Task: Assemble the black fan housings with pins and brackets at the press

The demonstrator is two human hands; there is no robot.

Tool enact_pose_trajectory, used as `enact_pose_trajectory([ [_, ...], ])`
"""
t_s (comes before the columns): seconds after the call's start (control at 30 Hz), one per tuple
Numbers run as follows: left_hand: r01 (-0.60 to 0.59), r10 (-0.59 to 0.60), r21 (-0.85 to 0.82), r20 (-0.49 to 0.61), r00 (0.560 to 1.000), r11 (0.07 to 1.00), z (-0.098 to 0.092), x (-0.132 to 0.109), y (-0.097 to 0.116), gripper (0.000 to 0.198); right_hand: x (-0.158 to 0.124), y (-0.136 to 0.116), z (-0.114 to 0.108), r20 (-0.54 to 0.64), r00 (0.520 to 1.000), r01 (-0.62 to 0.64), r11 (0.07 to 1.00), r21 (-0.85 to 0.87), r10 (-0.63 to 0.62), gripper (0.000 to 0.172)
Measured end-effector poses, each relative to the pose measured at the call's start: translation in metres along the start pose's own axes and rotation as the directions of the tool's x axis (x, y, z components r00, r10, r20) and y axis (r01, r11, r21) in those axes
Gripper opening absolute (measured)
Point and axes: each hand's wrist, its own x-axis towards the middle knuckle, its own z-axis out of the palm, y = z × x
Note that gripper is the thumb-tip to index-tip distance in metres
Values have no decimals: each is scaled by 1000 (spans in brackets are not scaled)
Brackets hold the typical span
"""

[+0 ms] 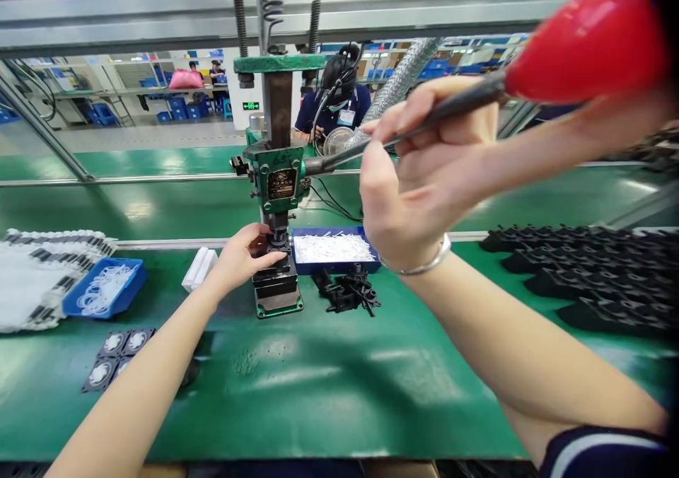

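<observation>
A green hand press [276,181] stands on the green table, with a black part [276,241] on its base under the ram. My left hand [241,255] rests at that part, its fingers curled on it. My right hand [424,167] is raised and wrapped round the press's black lever [450,107], which ends in a red knob [583,39] close to the camera. A silver bracelet sits on my right wrist.
A blue tray [334,250] of white pieces lies right of the press, with loose black parts [350,293] in front. A blue bin [106,288] of white rings, white strips and small square parts lie left. Rows of black parts [594,273] fill the right. A person works behind.
</observation>
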Motion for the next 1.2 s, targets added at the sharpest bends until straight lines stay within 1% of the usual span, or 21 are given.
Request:
enact_pose_trajectory([
  [0.1, 7, -6, 24, -58, 998, 1000, 2, -6, 8, 44, -6, -6, -7, -134, 988, 75, 997, -5, -74, 34],
  [0.17, -47, 61, 129, -107, 992, 990, 10, -19, 17, 41, -28, -16, -14, -14, 999, 33, 999, -20, -33, 47],
  [0.2, -98, 124, 206, -117, 985, 974, 17, -28, 22, 38, -46, -21, -16, 63, 998, -22, 999, -40, 24, 56],
  [0.23, -152, 184, 272, -98, 978, 950, 25, -39, 26, 35, -68, -26, -18, 158, 984, -71, 995, -71, 82, 66],
  [0.27, -197, 240, 319, -102, 965, 927, 34, -50, 29, 32, -92, -30, -18, 271, 949, -136, 984, -118, 163, 75],
  [0.3, -258, 305, 348, -85, 949, 901, 45, -60, 30, 33, -116, -33, -17, 349, 896, -227, 958, -175, 276, 82],
  [0.33, -316, 364, 369, -68, 929, 874, 57, -70, 30, 36, -140, -34, -17, 362, 843, -328, 914, -240, 397, 85],
  [0.4, -415, 456, 375, -22, 890, 829, 85, -83, 25, 35, -181, -34, -18, 292, 782, -447, 822, -352, 551, 70],
  [0.43, -455, 490, 360, -6, 872, 815, 101, -88, 22, 33, -198, -33, -21, 232, 767, -482, 776, -407, 598, 60],
  [0.5, -510, 524, 303, 38, 851, 805, 136, -95, 16, 29, -225, -31, -34, 133, 761, -496, 702, -512, 635, 42],
  [0.53, -517, 520, 271, 67, 852, 812, 153, -99, 13, 29, -236, -28, -45, 95, 760, -490, 662, -567, 643, 37],
  [0.6, -505, 483, 227, 149, 863, 833, 183, -107, 7, 31, -256, -18, -75, 7, 747, -492, 558, -668, 665, 32],
  [0.67, -497, 449, 221, 232, 863, 839, 204, -116, 2, 36, -271, 2, -119, -133, 718, -536, 420, -733, 683, 27],
  [0.7, -509, 447, 220, 277, 851, 833, 210, -121, 0, 37, -277, 15, -145, -212, 702, -568, 356, -742, 680, 24],
  [0.8, -574, 469, 192, 403, 786, 796, 217, -130, -6, 36, -288, 59, -232, -433, 655, -659, 186, -729, 620, 26],
  [0.87, -593, 474, 179, 443, 761, 785, 217, -132, -9, 34, -291, 86, -288, -560, 609, -719, 94, -688, 562, 30],
  [0.93, -615, 486, 183, 461, 743, 767, 217, -132, -12, 34, -293, 108, -334, -661, 556, -773, 21, -633, 504, 30],
  [0.97, -629, 493, 188, 471, 732, 754, 217, -132, -14, 34, -293, 116, -351, -703, 530, -797, -6, -605, 474, 31],
  [1.03, -653, 504, 208, 483, 716, 729, 220, -132, -19, 35, -294, 130, -378, -768, 487, -835, -38, -549, 416, 33],
  [1.1, -669, 514, 225, 486, 707, 708, 225, -133, -26, 36, -295, 140, -395, -815, 452, -864, -47, -501, 363, 35],
  [1.2, -703, 556, 236, 467, 687, 671, 233, -135, -35, 35, -295, 152, -413, -869, 391, -902, -63, -428, 304, 36],
])
